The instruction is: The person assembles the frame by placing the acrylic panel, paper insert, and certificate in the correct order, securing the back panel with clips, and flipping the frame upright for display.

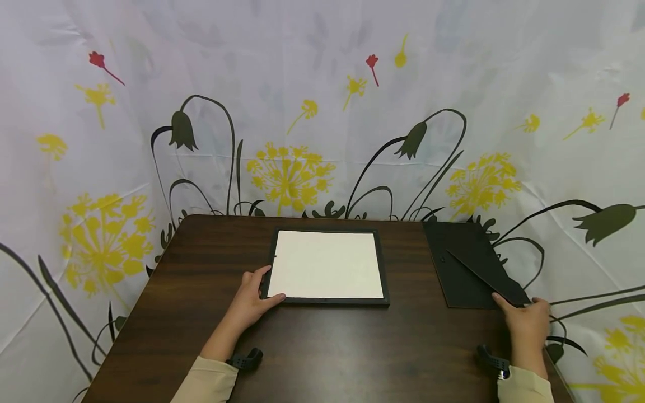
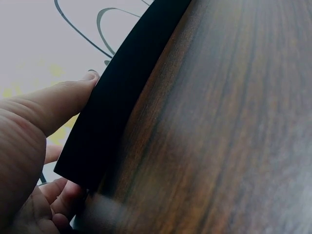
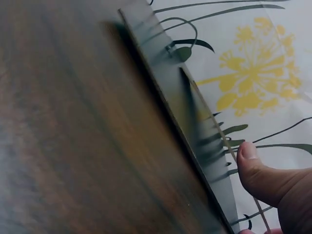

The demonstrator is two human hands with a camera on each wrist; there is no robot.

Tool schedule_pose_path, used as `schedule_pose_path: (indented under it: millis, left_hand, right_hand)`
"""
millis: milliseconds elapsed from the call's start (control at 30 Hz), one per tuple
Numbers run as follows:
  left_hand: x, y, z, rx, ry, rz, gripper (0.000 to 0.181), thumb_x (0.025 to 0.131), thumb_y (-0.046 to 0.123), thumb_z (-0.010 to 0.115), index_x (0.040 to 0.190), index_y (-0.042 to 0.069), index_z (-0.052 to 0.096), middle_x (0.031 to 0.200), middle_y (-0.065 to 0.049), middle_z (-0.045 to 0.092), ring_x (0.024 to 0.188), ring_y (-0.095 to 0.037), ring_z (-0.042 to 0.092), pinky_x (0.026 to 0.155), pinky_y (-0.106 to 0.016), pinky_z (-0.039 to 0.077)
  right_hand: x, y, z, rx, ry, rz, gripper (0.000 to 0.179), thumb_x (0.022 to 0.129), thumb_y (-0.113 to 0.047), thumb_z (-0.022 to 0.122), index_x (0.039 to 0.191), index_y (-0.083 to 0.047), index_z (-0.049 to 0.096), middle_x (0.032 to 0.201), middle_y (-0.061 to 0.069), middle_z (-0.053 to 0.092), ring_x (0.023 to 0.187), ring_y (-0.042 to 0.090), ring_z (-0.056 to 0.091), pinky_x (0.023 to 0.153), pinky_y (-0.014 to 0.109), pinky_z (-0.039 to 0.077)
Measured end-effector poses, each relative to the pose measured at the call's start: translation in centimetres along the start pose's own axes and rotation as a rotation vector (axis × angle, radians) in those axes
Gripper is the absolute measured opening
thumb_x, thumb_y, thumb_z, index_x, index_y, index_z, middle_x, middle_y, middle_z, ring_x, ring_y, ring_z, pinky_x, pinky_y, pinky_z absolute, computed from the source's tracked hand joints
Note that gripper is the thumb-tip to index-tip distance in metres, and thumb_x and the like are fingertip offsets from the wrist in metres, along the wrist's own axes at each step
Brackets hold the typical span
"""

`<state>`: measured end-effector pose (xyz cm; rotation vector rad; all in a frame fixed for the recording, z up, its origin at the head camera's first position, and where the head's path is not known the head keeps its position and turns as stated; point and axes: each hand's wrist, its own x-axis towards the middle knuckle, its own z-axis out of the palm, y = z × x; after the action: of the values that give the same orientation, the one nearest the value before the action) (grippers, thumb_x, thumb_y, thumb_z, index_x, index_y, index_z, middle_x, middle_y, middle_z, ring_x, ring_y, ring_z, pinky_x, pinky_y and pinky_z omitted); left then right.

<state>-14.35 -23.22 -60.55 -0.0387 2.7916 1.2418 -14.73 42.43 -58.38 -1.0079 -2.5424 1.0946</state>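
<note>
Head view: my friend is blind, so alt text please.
Left hand gripping a black frame around a white panel on a brown table; right hand holding a thin sheet near a black board. Flowered backdrop behind.

Soft, even light fills the head view, with pale glare on the tabletop [image 1: 337, 350] between the left hand [image 1: 250, 298] and the right hand [image 1: 527, 324], while both wrist views look dimmer and hazy, the tabletop beside each hand blurred.
</note>
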Motion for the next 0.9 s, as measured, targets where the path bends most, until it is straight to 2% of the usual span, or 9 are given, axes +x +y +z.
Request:
schedule_pose_path:
  millis: [100, 267, 400, 567, 733, 900]
  left_hand:
    - [-0.04, 0.0, 0.1, -0.006, 0.001, -0.002, 0.1, 0.093, 0.054, 0.086, 0.17, 0.016, 0.034, 0.134, -0.019, 0.043, 0.105, -0.031, 0.054, 0.086, -0.044, 0.049]
    - [0.03, 0.0, 0.08, -0.002, -0.001, 0.002, 0.1, 0.093, 0.053, 0.086, 0.17, 0.015, 0.034, 0.13, -0.018, 0.042, 0.1, -0.03, 0.051, 0.083, -0.041, 0.046]
    - [0.09, -0.07, 0.2, -0.003, -0.008, 0.005, 0.1, 0.093, 0.053, 0.086, 0.17, 0.015, 0.034, 0.13, -0.018, 0.042, 0.098, -0.028, 0.049, 0.08, -0.04, 0.044]
    - [0.04, -0.2, 0.26, -0.009, -0.017, 0.001, 0.101, 0.092, 0.055, 0.085, 0.17, 0.014, 0.034, 0.132, -0.018, 0.042, 0.1, -0.029, 0.049, 0.082, -0.04, 0.044]
    - [0.1, -0.29, 0.19, -0.015, -0.01, 0.005, 0.101, 0.092, 0.055, 0.085, 0.17, 0.016, 0.034, 0.132, -0.018, 0.042, 0.1, -0.029, 0.05, 0.081, -0.04, 0.045]
    - [0.1, -0.42, 0.14, -0.008, -0.005, 0.017, 0.101, 0.093, 0.056, 0.085, 0.17, 0.016, 0.034, 0.134, -0.019, 0.043, 0.102, -0.03, 0.054, 0.083, -0.041, 0.047]
  right_hand:
    - [0.31, 0.0, -0.39, -0.012, -0.038, 0.011, 0.113, 0.094, -0.057, 0.08, 0.158, 0.018, 0.024, 0.151, 0.052, 0.04, 0.135, 0.069, 0.043, 0.114, 0.074, 0.035]
    - [0.83, -0.1, -0.74, -0.18, -0.115, -0.018, 0.112, 0.092, -0.056, 0.083, 0.147, 0.029, 0.033, 0.141, 0.054, 0.044, 0.125, 0.069, 0.049, 0.106, 0.074, 0.042]
    - [0.82, -0.21, -0.77, -0.27, -0.154, -0.02, 0.121, 0.088, -0.06, 0.084, 0.147, 0.032, 0.032, 0.141, 0.056, 0.041, 0.125, 0.071, 0.049, 0.103, 0.077, 0.045]
    - [0.74, -0.13, -0.59, -0.291, -0.172, 0.015, 0.13, 0.086, -0.065, 0.084, 0.152, 0.031, 0.025, 0.147, 0.056, 0.035, 0.131, 0.073, 0.043, 0.103, 0.082, 0.042]
    - [0.95, -0.14, -0.53, -0.306, -0.177, 0.002, 0.127, 0.086, -0.068, 0.082, 0.147, 0.032, 0.034, 0.141, 0.054, 0.044, 0.124, 0.07, 0.052, 0.098, 0.077, 0.047]
    - [0.94, -0.15, -0.47, -0.29, -0.183, 0.03, 0.128, 0.086, -0.069, 0.082, 0.15, 0.03, 0.031, 0.142, 0.053, 0.045, 0.127, 0.07, 0.05, 0.101, 0.078, 0.046]
